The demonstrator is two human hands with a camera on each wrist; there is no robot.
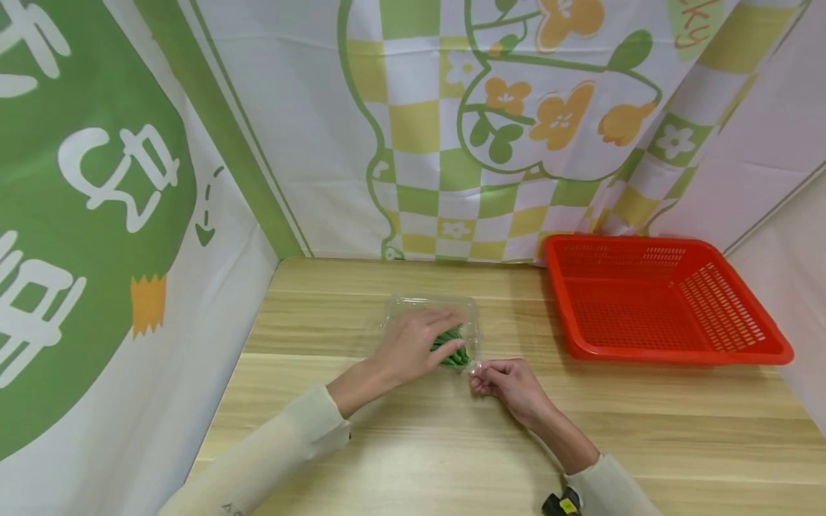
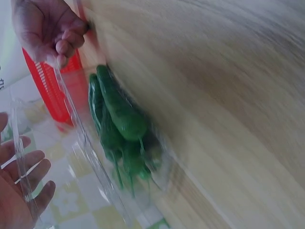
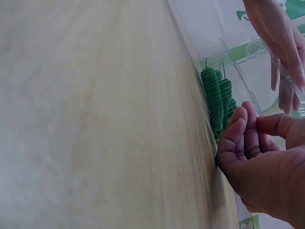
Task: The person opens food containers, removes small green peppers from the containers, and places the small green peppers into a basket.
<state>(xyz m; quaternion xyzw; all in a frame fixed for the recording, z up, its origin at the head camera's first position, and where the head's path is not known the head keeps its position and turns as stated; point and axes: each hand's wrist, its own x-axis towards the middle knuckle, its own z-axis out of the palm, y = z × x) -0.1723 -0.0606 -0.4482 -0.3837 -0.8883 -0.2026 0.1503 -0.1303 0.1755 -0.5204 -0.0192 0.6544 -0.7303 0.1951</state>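
A clear plastic clamshell box (image 2: 93,160) stands on the table, holding several green peppers (image 2: 121,119), stems attached. In the left wrist view its clear lid (image 2: 21,162) is raised away from the box. My left hand (image 1: 413,345) is over the box in the head view, fingers extended and slightly blurred, beside the lid. Whether it touches the lid I cannot tell. At the box's near right corner, my right hand (image 1: 510,387) pinches the rim between thumb and fingers. The left hand hides part of the box and peppers in the head view.
A red plastic basket (image 1: 568,322) with slotted sides sits at the back right of the wooden table (image 1: 419,444). Printed cloth (image 1: 323,143) hangs behind the table and along its sides. A black device (image 1: 561,504) is at the right wrist.
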